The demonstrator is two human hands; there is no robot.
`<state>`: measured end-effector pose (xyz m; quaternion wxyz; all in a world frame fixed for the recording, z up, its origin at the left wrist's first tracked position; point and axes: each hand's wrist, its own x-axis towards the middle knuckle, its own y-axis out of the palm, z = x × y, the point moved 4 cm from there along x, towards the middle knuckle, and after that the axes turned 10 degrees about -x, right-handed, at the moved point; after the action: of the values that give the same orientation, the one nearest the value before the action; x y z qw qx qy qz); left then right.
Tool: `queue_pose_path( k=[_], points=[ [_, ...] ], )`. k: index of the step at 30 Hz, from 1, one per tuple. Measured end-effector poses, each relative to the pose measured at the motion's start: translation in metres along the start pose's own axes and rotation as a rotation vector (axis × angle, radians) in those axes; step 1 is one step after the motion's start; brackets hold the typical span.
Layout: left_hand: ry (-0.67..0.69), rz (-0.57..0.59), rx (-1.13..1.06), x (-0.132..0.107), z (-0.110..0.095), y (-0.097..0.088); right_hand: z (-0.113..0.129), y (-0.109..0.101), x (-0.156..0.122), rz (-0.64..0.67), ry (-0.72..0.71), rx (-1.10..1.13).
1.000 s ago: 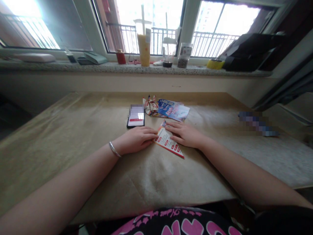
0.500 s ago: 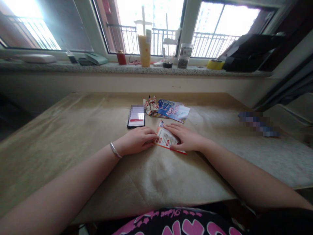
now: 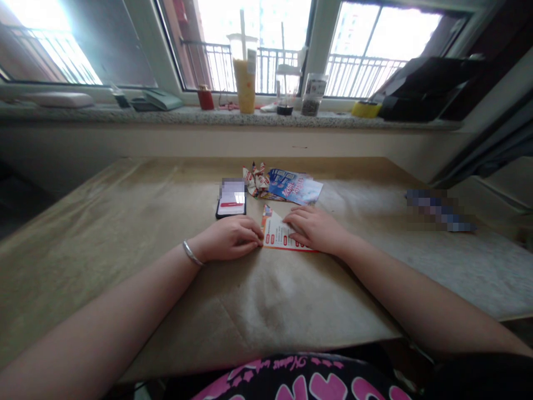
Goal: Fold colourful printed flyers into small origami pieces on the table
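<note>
A folded printed paper [image 3: 275, 232], white with red labels and a red lower edge, lies on the table in front of me, roughly triangular. My left hand [image 3: 231, 238], a silver bangle at its wrist, has its fingers together and the thumb and fingertips closed at the paper's left corner. My right hand [image 3: 314, 226] rests on the paper's right part, fingers stretched out and slightly bent, hiding that end. Just beyond my left hand is a phone [image 3: 232, 209] with a lit screen.
Behind the paper sit a crumpled folded-paper piece [image 3: 256, 180] and a stack of blue printed leaflets [image 3: 295, 187]. A blurred bluish item [image 3: 439, 211] lies at the right. On the windowsill stand a yellow drink cup [image 3: 245, 83], a clear cup [image 3: 285, 91] and a jar [image 3: 313, 95].
The paper has turned so its red edge runs nearly level, and its left part shows more. My left hand has shifted slightly left; the right hand's fingers have moved a little right.
</note>
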<state>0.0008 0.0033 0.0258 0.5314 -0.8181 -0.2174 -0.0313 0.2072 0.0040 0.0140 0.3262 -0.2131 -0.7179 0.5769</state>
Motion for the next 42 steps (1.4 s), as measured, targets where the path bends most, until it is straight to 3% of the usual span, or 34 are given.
queue_pose_path(
  k=[12, 23, 30, 42],
  points=[
    [0.014, 0.015, 0.244, 0.002, -0.002, 0.003, 0.005, -0.003, 0.000, -0.009, -0.017, 0.082],
    [-0.057, 0.004, 0.263, 0.005, -0.002, 0.007, 0.009, -0.011, 0.000, 0.037, -0.016, 0.075],
    [-0.045, -0.003, 0.261, 0.008, -0.003, 0.008, 0.007, -0.011, -0.002, 0.065, 0.106, 0.114],
    [-0.101, 0.013, 0.222, 0.003, 0.003, 0.007, 0.003, -0.017, -0.007, 0.052, 0.106, 0.102]
  ],
)
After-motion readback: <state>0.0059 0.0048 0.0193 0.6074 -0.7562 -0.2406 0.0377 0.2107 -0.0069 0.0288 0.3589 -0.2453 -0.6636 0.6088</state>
